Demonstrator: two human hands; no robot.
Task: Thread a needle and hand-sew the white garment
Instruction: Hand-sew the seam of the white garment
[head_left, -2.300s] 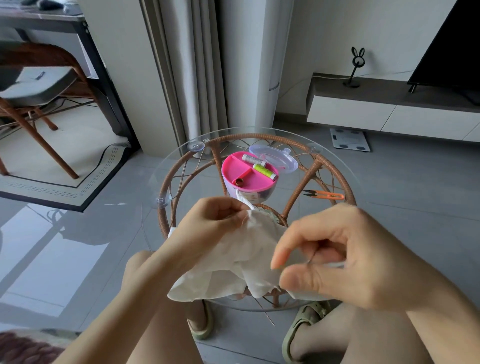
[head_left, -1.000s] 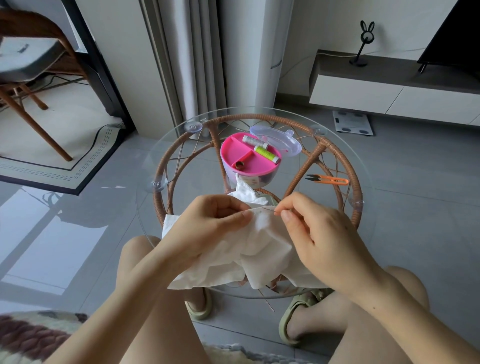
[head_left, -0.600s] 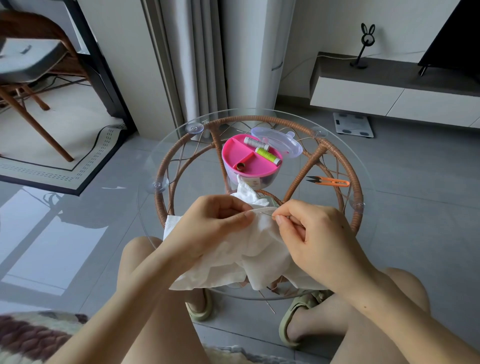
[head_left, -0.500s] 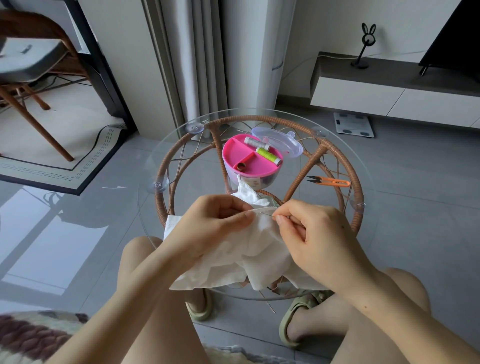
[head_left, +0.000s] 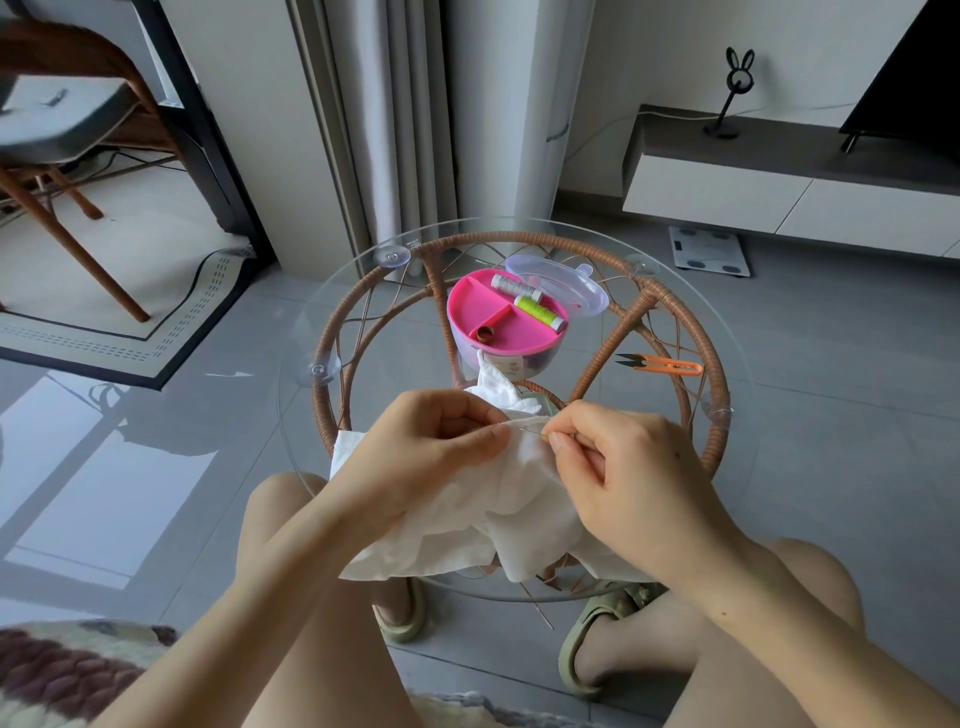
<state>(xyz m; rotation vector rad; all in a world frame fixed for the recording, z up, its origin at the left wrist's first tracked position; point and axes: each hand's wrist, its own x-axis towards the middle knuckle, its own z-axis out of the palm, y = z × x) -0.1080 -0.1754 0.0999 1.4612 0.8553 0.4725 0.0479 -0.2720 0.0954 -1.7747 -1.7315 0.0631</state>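
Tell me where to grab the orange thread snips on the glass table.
Pinch the orange thread snips across the orange handle, coming from above at its right end. They lie flat on the glass table, black blades pointing left, nothing beside them.

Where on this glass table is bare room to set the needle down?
Widest bare patch: left side of the round glass tabletop, between its rim and the pink sewing box. A smaller one lies beyond the orange thread snips. Crowded: near edge, under the white garment, left hand and right hand.
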